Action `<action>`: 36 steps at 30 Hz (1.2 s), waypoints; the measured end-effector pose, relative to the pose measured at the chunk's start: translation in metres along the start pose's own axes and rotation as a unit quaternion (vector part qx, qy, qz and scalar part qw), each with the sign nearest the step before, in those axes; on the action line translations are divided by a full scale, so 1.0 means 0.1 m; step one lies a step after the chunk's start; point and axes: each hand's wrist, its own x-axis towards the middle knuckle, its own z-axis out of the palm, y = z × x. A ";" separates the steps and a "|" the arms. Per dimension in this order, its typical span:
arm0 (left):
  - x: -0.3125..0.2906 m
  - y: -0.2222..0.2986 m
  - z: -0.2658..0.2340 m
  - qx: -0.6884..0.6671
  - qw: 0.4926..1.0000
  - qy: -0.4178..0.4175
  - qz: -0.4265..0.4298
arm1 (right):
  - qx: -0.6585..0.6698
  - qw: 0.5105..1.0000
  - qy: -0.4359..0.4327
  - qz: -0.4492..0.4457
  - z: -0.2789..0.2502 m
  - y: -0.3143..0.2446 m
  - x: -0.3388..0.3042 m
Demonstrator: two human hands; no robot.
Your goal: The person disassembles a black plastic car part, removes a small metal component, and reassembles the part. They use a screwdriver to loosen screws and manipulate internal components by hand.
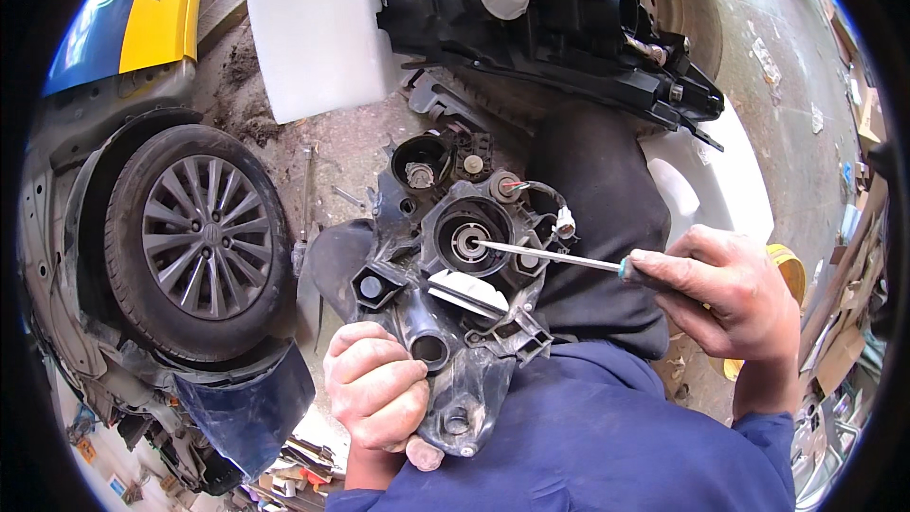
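Note:
A black car headlight housing point(389, 199) lies on my lap with its back side up. Wrapped around its lower left end, my left hand point(379, 387) grips it firmly. In my right hand point(720, 294) is a screwdriver point(559, 256) with a long metal shaft and a teal-collared handle, mostly hidden in my fingers. Its tip reaches into the round bulb opening point(469, 242) in the middle of the housing. A short wire with a white connector point(565, 223) hangs at the housing's right side. Just below the opening sits a white piece point(468, 294).
Another black headlight unit point(550, 28) lies beyond my knees beside white foam point(313, 28). To the left stands a car with its wheel point(204, 237) and a dark blue body panel point(251, 408). A yellow round object point(787, 270) is behind my right hand.

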 end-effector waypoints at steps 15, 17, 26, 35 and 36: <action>0.01 0.02 -0.04 -0.001 1.000 -0.022 -0.004 | -0.254 0.943 -0.090 -0.192 -0.46 -0.52 0.95; 0.00 0.01 -0.04 0.000 1.000 -0.024 -0.002 | -0.303 0.923 -0.118 -0.208 -0.48 -0.60 0.95; 0.02 0.01 -0.06 -0.001 0.999 -0.033 -0.004 | -0.199 0.964 -0.048 -0.168 -0.26 -0.57 0.68; -0.01 0.06 -0.03 0.014 0.999 -0.019 -0.021 | -0.225 0.958 -0.030 -0.176 -0.18 -0.59 0.48; -0.01 0.04 -0.02 0.012 1.000 -0.011 -0.016 | -0.232 0.956 -0.022 -0.179 -0.16 -0.59 0.46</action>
